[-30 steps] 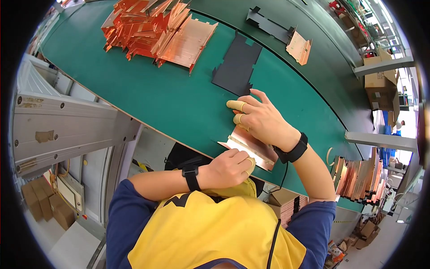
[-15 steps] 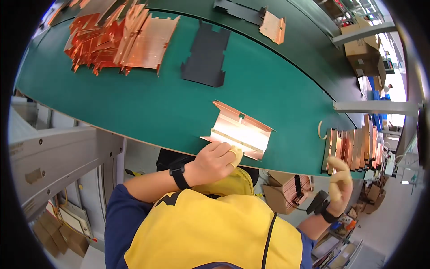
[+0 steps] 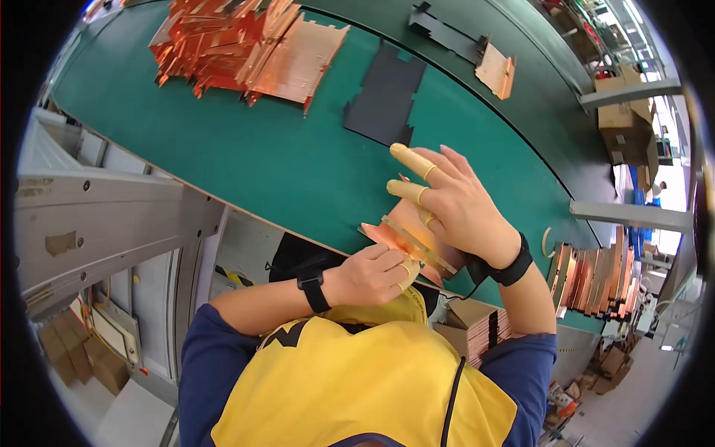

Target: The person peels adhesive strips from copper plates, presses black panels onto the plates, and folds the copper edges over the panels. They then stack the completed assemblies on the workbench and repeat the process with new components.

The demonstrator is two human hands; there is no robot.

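At the near edge of the table, my left hand [image 3: 375, 274] is closed on the near edge of a copper-coloured bent metal sheet [image 3: 377, 235]. The sheet has folded sides and a strip across it. My right hand [image 3: 465, 212] hangs over the sheet's far right part and hides much of it. Its fingers are stretched apart and point left, and nothing shows between them. Pale yellow finger cots cover some fingertips of both hands. Beyond the right fingertips, a flat black notched sheet [image 3: 385, 95] lies on the green table.
A heaped pile of copper-coloured sheets [image 3: 216, 52] lies at the far left of the green table [image 3: 246, 160]. Standing bent sheets [image 3: 592, 279] are lined up at the right end, beside a pale ring [image 3: 548, 242]. A grey post [image 3: 633, 216] juts in at the right.
My right hand has swung in from the far right to above the copper sheet. The left hand keeps hold of the sheet's near edge. The whole view has shifted slightly.
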